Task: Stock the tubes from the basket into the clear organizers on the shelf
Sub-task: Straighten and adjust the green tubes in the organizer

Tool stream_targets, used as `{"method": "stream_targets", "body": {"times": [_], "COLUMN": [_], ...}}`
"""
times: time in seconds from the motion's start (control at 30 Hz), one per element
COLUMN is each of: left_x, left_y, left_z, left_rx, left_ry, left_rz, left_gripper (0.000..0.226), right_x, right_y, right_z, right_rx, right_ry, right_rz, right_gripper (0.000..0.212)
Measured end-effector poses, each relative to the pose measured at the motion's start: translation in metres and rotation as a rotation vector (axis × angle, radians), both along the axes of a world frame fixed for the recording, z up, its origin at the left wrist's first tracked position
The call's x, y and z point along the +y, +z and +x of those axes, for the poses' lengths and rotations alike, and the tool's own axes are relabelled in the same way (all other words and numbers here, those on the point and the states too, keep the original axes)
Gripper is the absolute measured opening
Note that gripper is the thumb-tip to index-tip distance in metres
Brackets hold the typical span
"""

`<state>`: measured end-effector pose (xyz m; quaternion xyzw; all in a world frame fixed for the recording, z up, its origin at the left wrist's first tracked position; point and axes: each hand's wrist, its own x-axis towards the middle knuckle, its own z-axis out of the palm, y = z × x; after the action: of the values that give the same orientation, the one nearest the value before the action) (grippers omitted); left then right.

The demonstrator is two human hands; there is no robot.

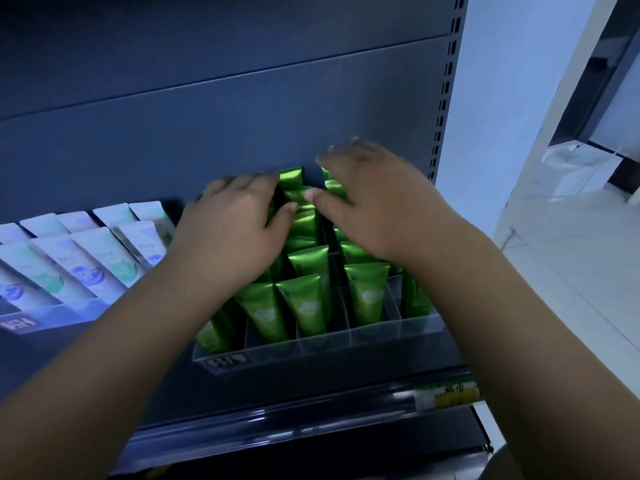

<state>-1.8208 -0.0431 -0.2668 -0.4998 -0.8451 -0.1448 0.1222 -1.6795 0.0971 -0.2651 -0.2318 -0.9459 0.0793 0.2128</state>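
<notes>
Green glossy tubes (pixel 308 268) fill the clear divided organizer (pixel 374 332) on the dark shelf (pixel 311 386); left hand (pixel 239 230) and right hand (pixel 377 206), fingers spread over the back rows, should press evenly to straighten them.

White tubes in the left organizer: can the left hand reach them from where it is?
Probably yes. The left hand is over the green tubes, just beside the white tubes, whose tops stand uncovered with nothing between.
</notes>
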Motion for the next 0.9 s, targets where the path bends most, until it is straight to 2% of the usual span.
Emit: {"method": "stream_targets", "body": {"times": [0.2,0.33,0.5,0.63,0.73,0.9], "left_x": [-0.050,-0.081,-0.111,-0.117,-0.114,-0.108], "left_y": [0.002,0.001,-0.007,-0.022,-0.035,-0.038], "left_z": [-0.004,-0.003,-0.001,0.002,0.004,0.006], "left_rx": [0.090,0.045,-0.001,0.017,0.029,0.040], "left_ry": [0.082,0.082,-0.045,-0.213,-0.304,-0.351], "left_rz": [0.057,0.096,0.184,0.277,0.342,0.343], "left_gripper": [0.059,0.058,0.053,0.039,0.030,0.028], "right_x": [-0.043,-0.064,-0.083,-0.082,-0.082,-0.082], "right_y": [-0.012,-0.010,-0.004,-0.008,-0.013,-0.020], "right_z": [0.003,0.000,0.001,0.013,0.023,0.023], "right_rx": [0.007,0.020,0.077,0.135,0.197,0.132], "right_ry": [0.021,0.052,0.133,0.168,0.151,0.154], "right_rz": [0.103,0.109,0.055,-0.049,-0.038,0.056], "right_gripper": [0.061,0.058,0.051,0.028,0.012,0.017]}}
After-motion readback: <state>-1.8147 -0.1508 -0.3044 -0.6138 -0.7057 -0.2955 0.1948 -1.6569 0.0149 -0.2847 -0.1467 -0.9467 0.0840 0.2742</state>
